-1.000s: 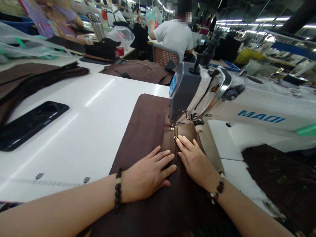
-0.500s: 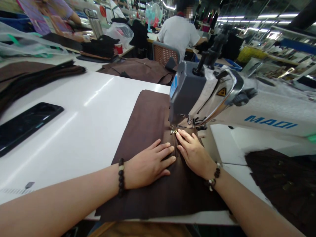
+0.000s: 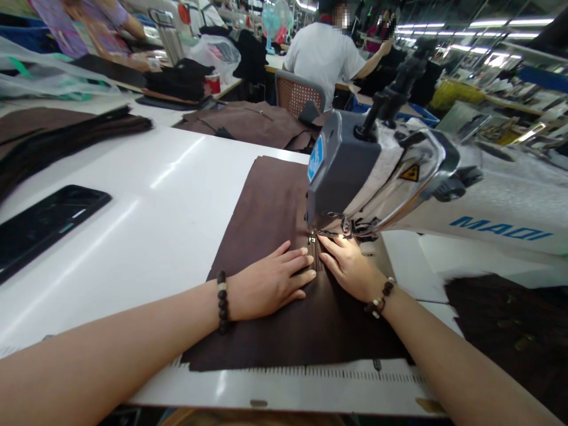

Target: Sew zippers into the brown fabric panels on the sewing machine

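A dark brown fabric panel [image 3: 266,207] lies flat under the head of a sewing machine [image 3: 350,171]. My left hand [image 3: 270,281] rests on the panel with its fingers stretched out, their tips beside a narrow seam line [image 3: 316,260] running toward the presser foot [image 3: 312,239]. On the other side of that line, my right hand [image 3: 350,263] presses the fabric flat, fingers extended and tips close to the foot. The needle itself is too small to make out. Both wrists wear beaded bracelets.
A black phone [image 3: 53,222] lies on the white table [image 3: 160,236] at left, below stacked brown fabric [image 3: 66,136]. More brown pieces [image 3: 510,319] lie at right. Behind the table, a person in a white shirt [image 3: 322,59] sits on a chair [image 3: 299,92].
The brown panel has slid away from me under the machine, baring the ruler strip along the table's front edge. Both hands have moved slightly forward with it.
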Demonstrator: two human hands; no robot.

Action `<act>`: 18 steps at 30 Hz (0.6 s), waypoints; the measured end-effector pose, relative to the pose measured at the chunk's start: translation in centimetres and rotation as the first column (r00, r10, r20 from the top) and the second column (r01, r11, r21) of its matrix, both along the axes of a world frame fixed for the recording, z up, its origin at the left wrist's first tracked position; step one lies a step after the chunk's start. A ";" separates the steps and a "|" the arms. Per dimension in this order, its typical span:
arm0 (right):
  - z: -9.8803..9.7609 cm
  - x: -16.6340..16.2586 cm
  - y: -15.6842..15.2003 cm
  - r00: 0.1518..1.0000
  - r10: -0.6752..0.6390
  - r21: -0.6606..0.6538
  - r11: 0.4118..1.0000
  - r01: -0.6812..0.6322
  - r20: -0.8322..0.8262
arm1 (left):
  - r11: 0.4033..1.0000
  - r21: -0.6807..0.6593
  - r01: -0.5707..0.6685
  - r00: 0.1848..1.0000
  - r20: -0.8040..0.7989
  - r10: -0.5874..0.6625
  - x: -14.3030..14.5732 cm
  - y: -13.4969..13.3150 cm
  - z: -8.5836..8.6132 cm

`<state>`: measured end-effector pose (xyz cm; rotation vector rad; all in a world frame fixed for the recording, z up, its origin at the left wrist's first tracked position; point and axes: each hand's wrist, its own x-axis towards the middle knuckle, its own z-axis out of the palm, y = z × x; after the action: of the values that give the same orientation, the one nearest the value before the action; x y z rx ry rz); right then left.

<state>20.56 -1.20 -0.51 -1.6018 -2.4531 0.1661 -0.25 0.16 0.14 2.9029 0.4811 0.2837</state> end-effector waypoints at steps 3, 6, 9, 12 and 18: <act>0.1 0.1 0.2 1.000 0.005 0.004 1.000 -0.005 -0.011 | 1.000 0.015 0.013 1.000 0.001 -0.013 -0.1 0.1 -0.3; 0.3 0.2 0.2 0.999 0.014 0.002 1.000 -0.014 -0.032 | 0.998 0.041 0.043 0.999 0.017 -0.044 -0.2 0.1 -0.6; 0.4 0.3 0.1 0.999 0.002 -0.012 1.000 -0.003 -0.037 | 0.997 0.052 0.057 0.998 0.029 -0.058 -0.2 -0.2 -0.5; 0.4 0.3 0.0 1.000 -0.011 -0.016 1.000 0.010 -0.028 | 0.999 0.050 -0.020 1.000 -0.006 0.020 0.3 -1.0 -0.2; 0.2 0.0 -0.1 0.999 -0.031 -0.005 1.000 0.031 -0.013 | 0.988 0.026 -0.151 0.988 -0.015 0.152 1.3 -2.7 -0.1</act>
<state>20.58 -1.25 -0.36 -1.6343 -2.4192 0.1771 1.05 -2.53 0.03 2.8990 0.7076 0.2892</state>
